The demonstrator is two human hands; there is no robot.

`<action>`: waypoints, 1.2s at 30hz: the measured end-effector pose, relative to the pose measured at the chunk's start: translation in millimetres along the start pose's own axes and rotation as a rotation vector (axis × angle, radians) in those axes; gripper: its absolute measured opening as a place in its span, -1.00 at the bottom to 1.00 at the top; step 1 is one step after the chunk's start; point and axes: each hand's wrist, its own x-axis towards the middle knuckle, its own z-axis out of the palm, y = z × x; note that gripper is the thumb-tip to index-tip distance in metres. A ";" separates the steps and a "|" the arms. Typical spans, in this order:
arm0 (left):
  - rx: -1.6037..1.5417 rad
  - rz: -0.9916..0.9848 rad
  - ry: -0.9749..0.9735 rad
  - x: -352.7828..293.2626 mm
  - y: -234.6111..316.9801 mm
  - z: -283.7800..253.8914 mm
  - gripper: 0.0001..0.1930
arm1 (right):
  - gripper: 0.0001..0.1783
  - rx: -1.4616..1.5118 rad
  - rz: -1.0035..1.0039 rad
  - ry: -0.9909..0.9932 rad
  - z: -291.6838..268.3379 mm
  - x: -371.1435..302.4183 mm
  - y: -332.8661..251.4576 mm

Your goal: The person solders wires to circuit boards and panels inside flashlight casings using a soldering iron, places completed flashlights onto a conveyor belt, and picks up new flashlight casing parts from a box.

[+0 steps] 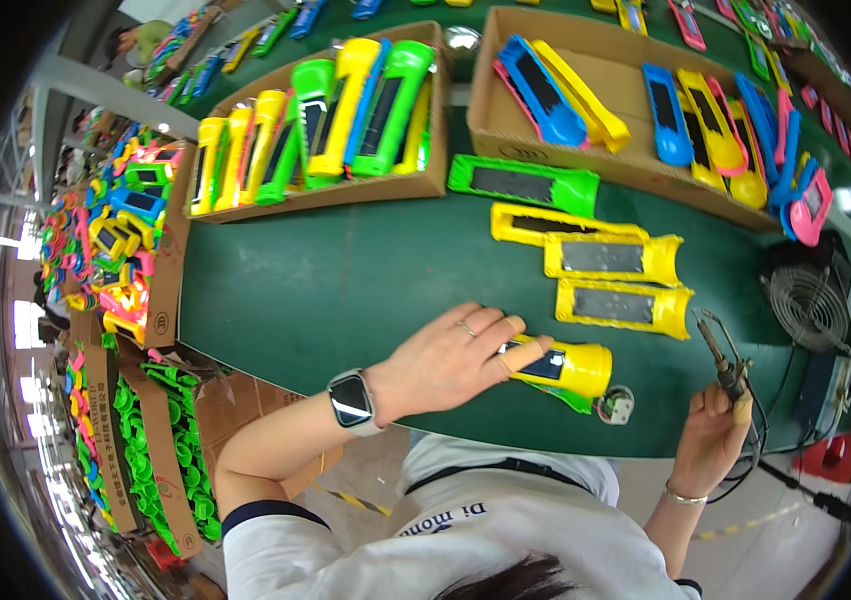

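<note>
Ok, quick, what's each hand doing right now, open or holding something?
Left hand: on the yellow casing; whether it's gripping can't be told.
Right hand: closed, holding the soldering iron.

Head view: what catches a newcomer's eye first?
Bright yellow, green and blue casings crowd the cardboard box at upper left. Near the middle, the left hand holds a yellow torch-shaped casing at the green table. At right, the right hand holds a soldering iron.

Smooth, glossy plastic flashlight [588, 370]
</note>
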 end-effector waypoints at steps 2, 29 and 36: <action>-0.120 -0.116 -0.001 -3.1 2.3 -0.7 -0.25 | -0.76 0.008 0.008 0.024 0.1 0.8 -0.3; 0.448 -0.783 0.375 -49.9 -283.0 -151.8 -0.63 | -0.74 0.243 -0.049 0.012 -29.5 39.0 6.6; 0.383 -0.827 -0.261 160.5 -439.6 -105.7 -0.33 | -0.73 0.186 -0.108 0.197 -23.3 30.3 14.7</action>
